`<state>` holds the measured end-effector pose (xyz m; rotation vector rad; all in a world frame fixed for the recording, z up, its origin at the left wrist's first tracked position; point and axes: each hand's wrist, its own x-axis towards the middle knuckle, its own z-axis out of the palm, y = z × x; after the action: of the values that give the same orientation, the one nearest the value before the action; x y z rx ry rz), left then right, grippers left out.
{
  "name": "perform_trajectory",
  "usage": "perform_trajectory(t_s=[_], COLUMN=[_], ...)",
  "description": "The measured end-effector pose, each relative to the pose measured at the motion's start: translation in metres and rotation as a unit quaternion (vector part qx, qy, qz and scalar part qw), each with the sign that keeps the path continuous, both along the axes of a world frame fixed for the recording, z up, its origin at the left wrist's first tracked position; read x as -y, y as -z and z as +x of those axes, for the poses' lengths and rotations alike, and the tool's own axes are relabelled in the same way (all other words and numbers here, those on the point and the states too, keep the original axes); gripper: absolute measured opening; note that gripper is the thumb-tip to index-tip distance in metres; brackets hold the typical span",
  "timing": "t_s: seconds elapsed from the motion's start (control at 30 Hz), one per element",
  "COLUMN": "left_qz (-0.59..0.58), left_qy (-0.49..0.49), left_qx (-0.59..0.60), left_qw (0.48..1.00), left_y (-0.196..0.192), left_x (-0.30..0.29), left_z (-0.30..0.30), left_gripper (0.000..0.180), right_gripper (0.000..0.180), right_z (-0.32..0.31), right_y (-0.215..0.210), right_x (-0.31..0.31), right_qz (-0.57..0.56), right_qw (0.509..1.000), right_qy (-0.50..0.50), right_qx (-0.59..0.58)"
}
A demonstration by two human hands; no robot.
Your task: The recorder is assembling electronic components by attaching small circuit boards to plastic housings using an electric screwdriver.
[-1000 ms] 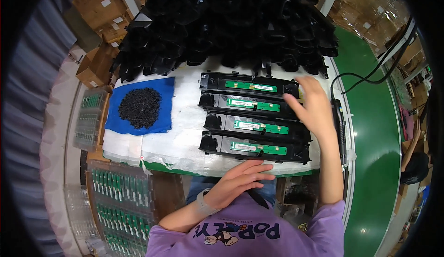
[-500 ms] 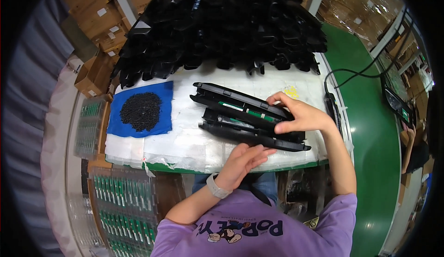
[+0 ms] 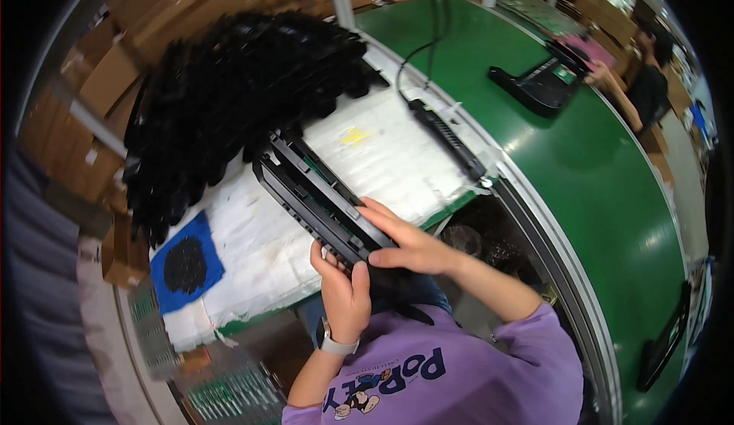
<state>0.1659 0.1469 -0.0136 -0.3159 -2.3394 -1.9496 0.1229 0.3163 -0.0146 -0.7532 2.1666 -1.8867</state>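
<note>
Two long black plastic housings (image 3: pixel 300 205) lie side by side between my hands, tilted up over the front part of the white-covered table (image 3: pixel 264 268). A little green circuit board shows inside them. My left hand (image 3: pixel 345 296), with a pale watch at the wrist, grips the near end from below and the left. From the right, my right hand (image 3: pixel 417 248) closes over the same end, thumb on top and fingers along the outer side. The undersides of the housings are hidden.
A large heap of black plastic parts (image 3: pixel 245 81) covers the table's back. Small black pieces (image 3: pixel 186 264) sit on a blue cloth (image 3: pixel 214 278) at left. A corded black tool (image 3: pixel 447 138) lies by the right edge. Beyond, a green conveyor (image 3: pixel 527 173) carries housings (image 3: pixel 535 85), with a person's hand (image 3: pixel 600 73) at one.
My view has turned right, showing more of the conveyor. The housings have been lifted, turned steeper and brought together; my left hand has gone from beside them to gripping their near end.
</note>
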Motion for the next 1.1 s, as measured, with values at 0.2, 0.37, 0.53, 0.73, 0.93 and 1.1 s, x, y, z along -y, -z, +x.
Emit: perform_trajectory(t_s=[0.2,0.37,0.53,0.73,0.93,1.1], left_qz=[-0.038,0.078,0.074,-0.037,-0.089,-0.202], left_qy=[0.252,0.506,0.572,0.461,0.348,0.181], left_qx=[-0.108,-0.078,-0.086,-0.293,-0.349,-0.326], left_qw=[0.961,0.856,0.813,0.837,0.866,0.906], left_y=[-0.01,0.0,0.025,0.019,0.005,-0.002], left_x=[-0.098,-0.261,-0.382,-0.326,-0.161,-0.018], left_z=[-0.006,-0.037,-0.032,-0.037,-0.088,-0.116], left_gripper=[0.079,0.079,0.069,0.031,0.017,0.016], right_gripper=[0.084,0.077,0.059,0.049,0.037,0.036], right_z=[0.089,0.135,0.152,0.173,0.12,0.045], right_y=[0.0,-0.002,0.006,0.015,-0.011,-0.046], right_x=[-0.087,-0.184,-0.286,-0.309,-0.235,-0.135], right_qz=[-0.081,-0.148,-0.095,0.351,0.363,0.279], right_qw=[0.937,0.793,0.696,0.405,0.529,0.704], right_qy=[0.311,0.584,0.711,0.819,0.698,0.544], right_qx=[-0.14,-0.085,-0.021,-0.206,-0.317,-0.362])
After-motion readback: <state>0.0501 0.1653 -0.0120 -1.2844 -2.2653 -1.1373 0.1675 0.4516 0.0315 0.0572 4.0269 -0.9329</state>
